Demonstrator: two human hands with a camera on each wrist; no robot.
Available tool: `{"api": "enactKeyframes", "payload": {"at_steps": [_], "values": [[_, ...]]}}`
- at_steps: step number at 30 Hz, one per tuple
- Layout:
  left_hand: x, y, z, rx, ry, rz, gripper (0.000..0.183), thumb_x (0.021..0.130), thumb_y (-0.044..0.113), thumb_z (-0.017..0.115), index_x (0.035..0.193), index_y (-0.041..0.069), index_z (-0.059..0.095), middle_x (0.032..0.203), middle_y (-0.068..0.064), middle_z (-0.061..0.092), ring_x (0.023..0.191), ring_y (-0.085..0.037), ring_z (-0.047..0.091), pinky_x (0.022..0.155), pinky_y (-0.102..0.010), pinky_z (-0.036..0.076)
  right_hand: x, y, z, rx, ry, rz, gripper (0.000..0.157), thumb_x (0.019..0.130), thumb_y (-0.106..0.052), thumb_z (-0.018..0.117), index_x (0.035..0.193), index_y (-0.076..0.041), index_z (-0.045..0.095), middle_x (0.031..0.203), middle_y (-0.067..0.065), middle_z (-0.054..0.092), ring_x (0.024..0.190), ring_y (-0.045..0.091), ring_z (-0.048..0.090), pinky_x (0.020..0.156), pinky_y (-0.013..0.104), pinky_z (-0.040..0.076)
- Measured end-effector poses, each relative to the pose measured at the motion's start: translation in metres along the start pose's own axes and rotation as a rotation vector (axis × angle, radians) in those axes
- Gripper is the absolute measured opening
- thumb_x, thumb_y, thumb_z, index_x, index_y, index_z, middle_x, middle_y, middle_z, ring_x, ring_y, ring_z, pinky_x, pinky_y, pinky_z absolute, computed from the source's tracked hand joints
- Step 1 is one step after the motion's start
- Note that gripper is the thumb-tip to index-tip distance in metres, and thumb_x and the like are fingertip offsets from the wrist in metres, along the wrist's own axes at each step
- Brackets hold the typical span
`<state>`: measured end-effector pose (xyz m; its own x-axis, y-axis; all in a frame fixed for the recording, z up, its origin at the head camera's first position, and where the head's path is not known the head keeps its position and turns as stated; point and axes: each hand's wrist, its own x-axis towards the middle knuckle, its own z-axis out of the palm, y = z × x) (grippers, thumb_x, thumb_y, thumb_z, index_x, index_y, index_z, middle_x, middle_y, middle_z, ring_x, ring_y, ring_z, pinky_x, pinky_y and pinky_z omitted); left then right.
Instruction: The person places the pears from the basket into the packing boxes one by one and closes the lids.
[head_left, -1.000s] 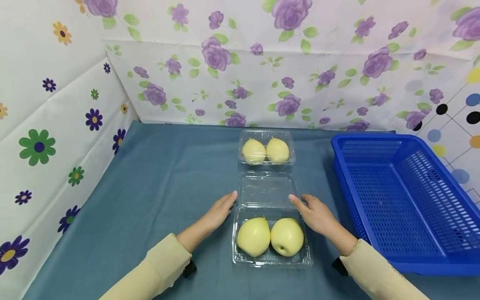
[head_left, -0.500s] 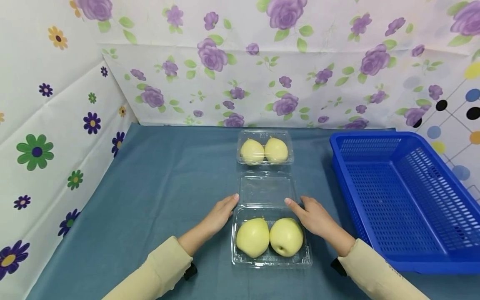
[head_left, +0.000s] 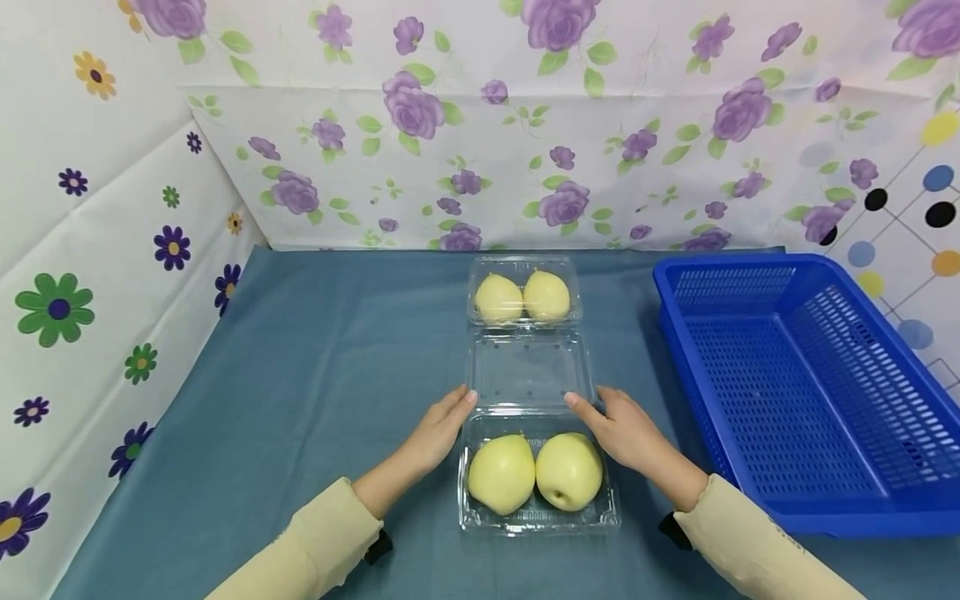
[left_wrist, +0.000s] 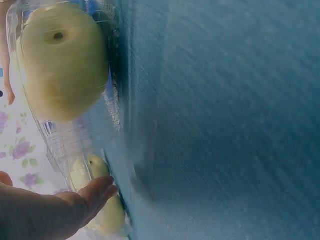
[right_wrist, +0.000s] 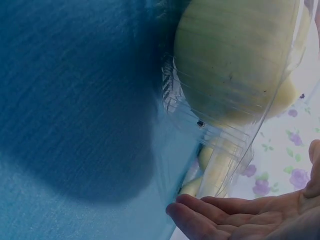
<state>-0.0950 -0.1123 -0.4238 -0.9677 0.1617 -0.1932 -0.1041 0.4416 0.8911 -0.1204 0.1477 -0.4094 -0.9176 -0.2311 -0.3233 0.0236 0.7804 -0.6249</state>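
Observation:
Two pale yellow pears (head_left: 502,475) lie side by side in the base of a clear plastic clamshell box (head_left: 540,528). Its clear lid (head_left: 531,371) is swung back on the far side. At the lid's left near corner is my left hand (head_left: 435,432), its fingers fairly straight. My right hand (head_left: 628,429) is at the opposite corner, with its thumb by the lid's edge. Straight fingers also show in the right wrist view, where a pear (right_wrist: 230,60) is seen through the box wall. The exact finger contact with the lid is hard to make out.
Behind the lid stands a closed clear box (head_left: 524,267) with two more pears (head_left: 546,295). A blue plastic basket (head_left: 693,400) sits to the right. Blue-green cloth (head_left: 337,358) covers the table, and a flowered sheet (head_left: 420,179) hangs at the back.
The lid's far edge has risen slightly towards the closed box. Both hands have edged inward to the lid's corners. The pears stay in place, and the head view has shifted a little.

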Motion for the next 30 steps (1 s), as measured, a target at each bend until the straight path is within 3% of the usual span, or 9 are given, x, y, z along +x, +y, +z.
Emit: {"api": "enactKeyframes", "payload": {"at_steps": [12,30], "values": [[-0.0073,-0.0057,0.0021,-0.064,0.084,0.061,0.056,0.102,0.028,0.039,0.138,-0.015,0.037,0.144,-0.03,0.037,0.135,-0.044,0.032,0.112,-0.054,0.025,-0.0056,-0.0027,-0.0008,-0.005,0.041,-0.028,0.086,0.097,-0.059,0.035,0.141,0.014,0.03,0.144,0.035,0.033,0.132,0.05,0.033,0.104,0.062,0.033],[-0.0058,-0.0071,-0.0032,-0.082,0.032,0.068,0.059,0.102,0.028,0.039,0.141,-0.015,0.03,0.149,-0.028,0.03,0.14,-0.042,0.025,0.115,-0.052,0.02,-0.0042,-0.0052,-0.005,0.041,0.069,-0.054,0.078,0.099,-0.054,0.034,0.143,0.011,0.031,0.145,0.033,0.033,0.128,0.048,0.039,0.1,0.06,0.038]]}}
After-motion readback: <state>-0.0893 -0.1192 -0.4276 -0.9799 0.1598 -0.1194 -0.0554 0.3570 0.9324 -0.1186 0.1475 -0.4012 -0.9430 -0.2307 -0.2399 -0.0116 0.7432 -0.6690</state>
